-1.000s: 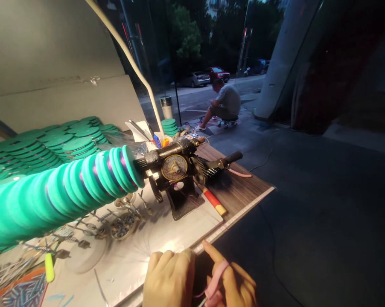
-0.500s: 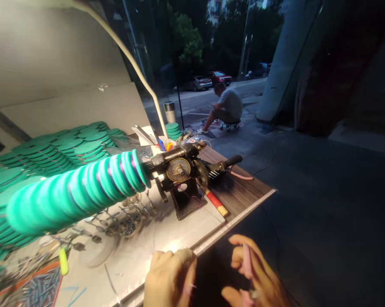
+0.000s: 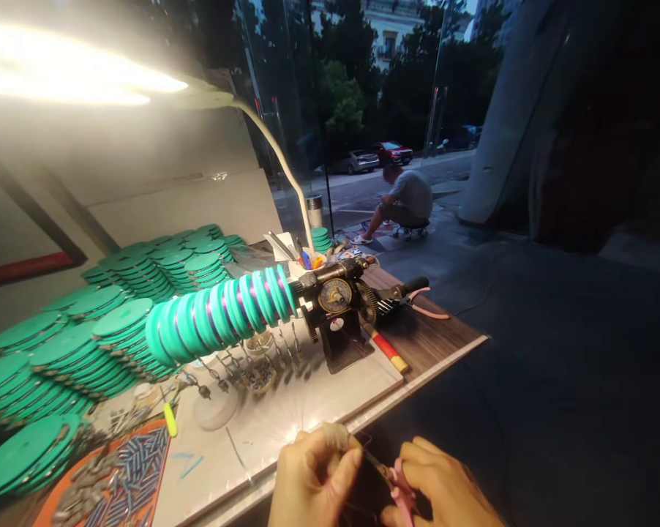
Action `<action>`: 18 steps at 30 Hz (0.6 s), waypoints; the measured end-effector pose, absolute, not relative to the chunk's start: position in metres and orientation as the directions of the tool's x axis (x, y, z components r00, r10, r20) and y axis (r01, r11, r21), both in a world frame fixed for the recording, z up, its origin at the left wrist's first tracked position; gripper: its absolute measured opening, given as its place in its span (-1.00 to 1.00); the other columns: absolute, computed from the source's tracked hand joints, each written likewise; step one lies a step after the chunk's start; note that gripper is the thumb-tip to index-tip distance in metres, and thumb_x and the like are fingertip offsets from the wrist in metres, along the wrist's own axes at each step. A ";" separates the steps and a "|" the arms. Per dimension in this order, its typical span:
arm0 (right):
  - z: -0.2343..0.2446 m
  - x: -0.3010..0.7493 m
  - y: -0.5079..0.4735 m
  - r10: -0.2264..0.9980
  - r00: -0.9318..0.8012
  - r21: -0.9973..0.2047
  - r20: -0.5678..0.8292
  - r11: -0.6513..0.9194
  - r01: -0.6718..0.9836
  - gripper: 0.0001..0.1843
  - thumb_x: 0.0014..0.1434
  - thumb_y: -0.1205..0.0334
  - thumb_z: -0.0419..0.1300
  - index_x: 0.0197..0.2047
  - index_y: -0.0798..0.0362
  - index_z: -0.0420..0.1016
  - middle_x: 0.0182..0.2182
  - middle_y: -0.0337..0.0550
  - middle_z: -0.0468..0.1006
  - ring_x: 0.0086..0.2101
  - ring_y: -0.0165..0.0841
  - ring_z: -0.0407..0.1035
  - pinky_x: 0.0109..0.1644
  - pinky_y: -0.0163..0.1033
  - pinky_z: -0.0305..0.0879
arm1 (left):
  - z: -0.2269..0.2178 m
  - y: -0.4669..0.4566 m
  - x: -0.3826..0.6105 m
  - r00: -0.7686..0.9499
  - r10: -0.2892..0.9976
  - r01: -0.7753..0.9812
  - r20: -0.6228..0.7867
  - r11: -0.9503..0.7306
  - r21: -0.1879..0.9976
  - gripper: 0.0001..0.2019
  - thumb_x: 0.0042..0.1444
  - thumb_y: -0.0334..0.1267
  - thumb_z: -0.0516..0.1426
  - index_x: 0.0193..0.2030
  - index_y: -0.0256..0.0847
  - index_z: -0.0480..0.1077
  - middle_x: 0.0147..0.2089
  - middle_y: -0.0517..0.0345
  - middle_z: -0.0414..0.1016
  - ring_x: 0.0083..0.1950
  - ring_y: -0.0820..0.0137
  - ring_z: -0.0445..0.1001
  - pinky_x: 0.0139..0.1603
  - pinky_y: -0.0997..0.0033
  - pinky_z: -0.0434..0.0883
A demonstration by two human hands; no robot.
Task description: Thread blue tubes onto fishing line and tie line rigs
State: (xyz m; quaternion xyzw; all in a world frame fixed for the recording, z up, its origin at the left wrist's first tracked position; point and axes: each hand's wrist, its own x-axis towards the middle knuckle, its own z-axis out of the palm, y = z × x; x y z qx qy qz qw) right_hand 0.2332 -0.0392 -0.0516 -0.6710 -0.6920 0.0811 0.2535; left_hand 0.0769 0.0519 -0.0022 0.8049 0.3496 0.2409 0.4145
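Note:
My left hand [image 3: 315, 479] is at the table's front edge, thumb and fingers pinched together. What it pinches is too thin to make out. My right hand [image 3: 445, 487] is closed around the pink handles of a small pair of scissors [image 3: 400, 483], whose blades point at the left fingertips. Beyond the hands stands a dark metal winding machine [image 3: 344, 344] with a round dial [image 3: 335, 296]. A row of green foam spools [image 3: 220, 311] is stacked along its shaft, with dark purple line showing between some of them.
Stacks of green discs [image 3: 66, 351] cover the table's left and back. An orange tray [image 3: 50, 505] contains grey and bluish pieces. Pliers [image 3: 432, 315] and a red-and-yellow handle [image 3: 385, 351] lie near the machine. A lamp [image 3: 275, 146] arches overhead. Outside, a person [image 3: 410, 194] sits on a low stool.
My right hand has come in to the left, bringing the scissors near the left fingertips. The spools, blurred before, look sharper. The view has shifted, showing more of the lamp and tray.

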 end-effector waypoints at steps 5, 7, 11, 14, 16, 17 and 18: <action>-0.064 0.236 -0.041 0.957 -0.039 -0.283 0.288 0.124 0.951 -0.80 -0.11 0.33 0.21 -0.68 0.05 0.31 -0.64 -0.28 0.41 -0.57 -0.44 0.31 -0.55 -0.38 0.11 | -0.005 0.049 0.079 0.648 0.758 0.345 0.073 -0.378 0.859 -0.75 0.09 -0.13 0.03 -0.48 -0.22 0.36 -0.61 0.26 0.25 -0.56 0.47 0.22 -0.55 0.51 0.24; -0.067 0.236 -0.042 0.954 -0.032 -0.283 0.298 0.121 0.951 -0.80 -0.10 0.37 0.19 -0.69 0.06 0.32 -0.65 -0.26 0.41 -0.58 -0.42 0.31 -0.55 -0.37 0.12 | -0.004 0.047 0.081 0.663 0.744 0.349 0.085 -0.408 0.844 -0.76 0.11 -0.16 0.02 -0.48 -0.22 0.35 -0.59 0.23 0.31 -0.55 0.46 0.27 -0.52 0.49 0.26; -0.053 0.232 -0.043 0.971 0.133 -0.694 0.197 0.042 0.719 -0.80 0.00 0.33 0.13 -0.62 0.07 0.36 -0.63 -0.26 0.41 -0.59 -0.45 0.31 -0.54 -0.42 0.19 | -0.002 0.045 0.084 0.647 0.730 0.405 0.220 -0.573 0.713 -0.82 0.11 -0.22 0.03 -0.45 -0.18 0.37 -0.53 0.22 0.44 -0.49 0.40 0.37 -0.40 0.41 0.29; -0.035 0.224 -0.040 0.973 0.133 -0.918 0.189 0.127 0.376 -0.93 -0.05 0.30 0.16 -0.48 0.05 0.48 -0.57 -0.25 0.44 -0.55 -0.42 0.34 -0.48 -0.41 0.24 | -0.002 0.044 0.084 0.640 0.699 0.434 0.318 -0.671 0.602 -0.89 0.09 -0.30 0.05 -0.43 -0.14 0.35 -0.51 0.26 0.47 -0.47 0.39 0.40 -0.38 0.39 0.29; -0.030 0.218 -0.037 0.976 0.132 -0.960 0.175 0.139 0.241 -0.94 -0.11 0.33 0.18 -0.50 0.04 0.50 -0.56 -0.26 0.42 -0.56 -0.43 0.30 -0.50 -0.40 0.19 | -0.003 0.043 0.084 0.653 0.677 0.439 0.339 -0.703 0.559 -0.90 0.08 -0.34 0.05 -0.43 -0.14 0.34 -0.50 0.27 0.48 -0.48 0.40 0.41 -0.41 0.41 0.29; -0.030 0.216 -0.035 0.978 0.148 -0.975 0.146 0.117 0.189 -0.93 -0.10 0.33 0.17 -0.56 0.06 0.47 -0.58 -0.27 0.38 -0.58 -0.46 0.26 -0.53 -0.41 0.15 | -0.003 0.043 0.084 0.656 0.671 0.441 0.345 -0.712 0.547 -0.90 0.07 -0.35 0.06 -0.43 -0.13 0.34 -0.50 0.27 0.48 -0.47 0.40 0.41 -0.41 0.41 0.30; -0.031 0.215 -0.033 0.978 0.172 -0.986 0.119 0.095 0.140 -0.87 -0.08 0.31 0.16 -0.61 0.07 0.44 -0.60 -0.29 0.35 -0.60 -0.48 0.22 -0.54 -0.41 0.11 | -0.004 0.044 0.084 0.652 0.674 0.447 0.348 -0.712 0.541 -0.92 0.06 -0.34 0.07 -0.41 -0.13 0.35 -0.50 0.27 0.48 -0.48 0.39 0.41 -0.42 0.40 0.30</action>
